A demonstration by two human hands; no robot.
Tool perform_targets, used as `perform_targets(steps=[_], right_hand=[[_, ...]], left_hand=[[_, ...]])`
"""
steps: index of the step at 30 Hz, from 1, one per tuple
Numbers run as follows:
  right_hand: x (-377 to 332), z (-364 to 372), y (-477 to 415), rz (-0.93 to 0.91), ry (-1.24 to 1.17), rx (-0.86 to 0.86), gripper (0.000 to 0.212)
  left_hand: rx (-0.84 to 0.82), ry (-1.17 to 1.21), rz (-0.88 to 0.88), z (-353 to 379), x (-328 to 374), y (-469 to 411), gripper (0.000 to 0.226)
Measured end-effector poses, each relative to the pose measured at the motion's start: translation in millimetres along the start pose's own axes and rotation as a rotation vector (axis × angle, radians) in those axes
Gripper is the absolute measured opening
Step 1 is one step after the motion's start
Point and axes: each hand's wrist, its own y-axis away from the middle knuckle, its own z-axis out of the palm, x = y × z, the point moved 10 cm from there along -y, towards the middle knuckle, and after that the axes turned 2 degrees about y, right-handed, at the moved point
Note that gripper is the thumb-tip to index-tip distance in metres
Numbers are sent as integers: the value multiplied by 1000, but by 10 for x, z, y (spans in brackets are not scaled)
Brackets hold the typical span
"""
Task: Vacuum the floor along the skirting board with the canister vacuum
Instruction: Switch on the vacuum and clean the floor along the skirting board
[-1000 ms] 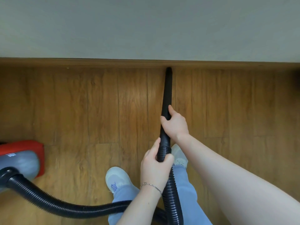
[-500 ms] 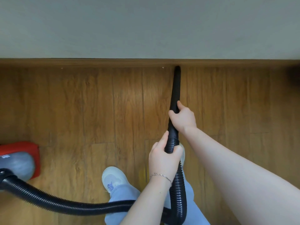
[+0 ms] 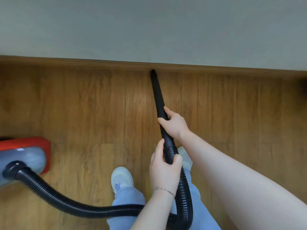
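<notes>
Fingers (image 3: 162,121) of the right hand (image 3: 174,126) are wrapped around the black crevice nozzle (image 3: 157,97) about halfway along it, and the left hand (image 3: 164,170) is clenched around the ribbed hose (image 3: 184,193) just behind the smooth cuff. Parts of the scene are cut off: the canister vacuum (image 3: 25,156) at 9 o'clock shows only its red edge and grey body, the rest is outside the left border, and the hose disappears behind the left forearm near the bottom. One white shoe (image 3: 122,178) is clear, the other shoe (image 3: 185,155) is mostly hidden behind the hose (only its toe shows).

The nozzle is a long, smooth, matte black cone, narrowing to its tip. Its long axis runs from about 5 o'clock up to 11 o'clock, so it leans slightly left. The tip seems to meet the wooden floor (image 3: 99,105) exactly at the foot of the brown skirting board (image 3: 66,63), under the grey wall (image 3: 149,27). A thin bracelet (image 3: 163,190) lies on the left wrist.
</notes>
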Motion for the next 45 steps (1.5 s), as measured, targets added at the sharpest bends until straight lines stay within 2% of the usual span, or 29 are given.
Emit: perform_targets(steps=[11,18,21,27,32,37,45], right_hand=[[-584,691,248,-86,190,-129,63],[-1342,1441,-1,-149,332,-149,62],[-1723,1764,-99,-212,353,-152,61],[-2259,2192,-269,-246,378,-151,60],[-2273,2225,-292,-209,385,-148,60],[-2089,1979,-244,-171,392,-106,60],[-2186,2237,-196,-232,469,-121,63]], left_hand=[[91,164,-50,-656,-89,231,55],[206,302,-56,-1509,0,-149,47],[245,383,-49,-1870,38,-318,38],[274,462,-29,-2452,195,-560,35],[228,492,-41,-2477,197,-624,34],[153,540,-64,-2205,199,-546,47],[250,470,-68,-2487,-5,-537,48]])
